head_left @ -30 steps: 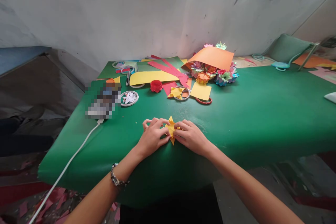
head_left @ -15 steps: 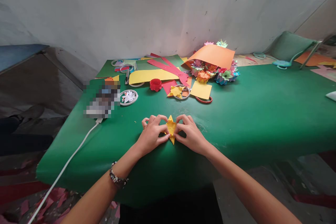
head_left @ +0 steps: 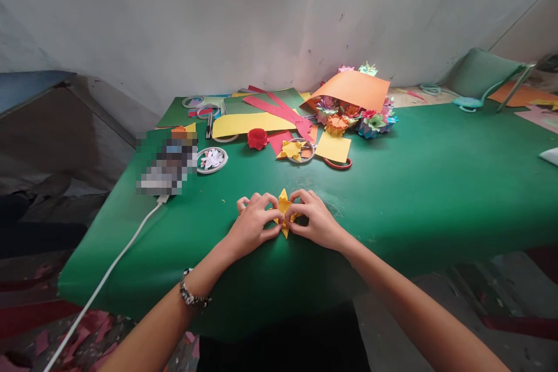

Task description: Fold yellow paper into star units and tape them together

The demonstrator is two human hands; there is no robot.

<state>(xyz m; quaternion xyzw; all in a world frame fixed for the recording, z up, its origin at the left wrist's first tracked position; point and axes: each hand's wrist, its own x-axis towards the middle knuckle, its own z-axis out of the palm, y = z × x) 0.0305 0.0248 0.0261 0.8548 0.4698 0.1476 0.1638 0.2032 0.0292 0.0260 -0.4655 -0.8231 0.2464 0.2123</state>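
Near the front of the green-covered table (head_left: 414,186), a folded yellow paper star (head_left: 284,203) sits between my two hands. My left hand (head_left: 257,218) pinches its left side, thumb and forefinger meeting at the lower middle. From the other side my right hand (head_left: 311,219) grips the paper with thumb and fingertips, close against the left fingertips. Pointed tips stick out above and below the fingers; the star's sides are partly hidden behind them.
Beyond my hands lie a similar yellow folded piece (head_left: 291,150), a yellow square (head_left: 333,146), red-handled scissors (head_left: 339,165) and a red paper cup shape (head_left: 257,139). Paper flowers (head_left: 375,122) are heaped at the back. A white cable (head_left: 108,272) crosses the left side.
My fingertips have come closer together over the lower middle of the yellow star, the right ones moving slightly left. The whole view has shifted a little.
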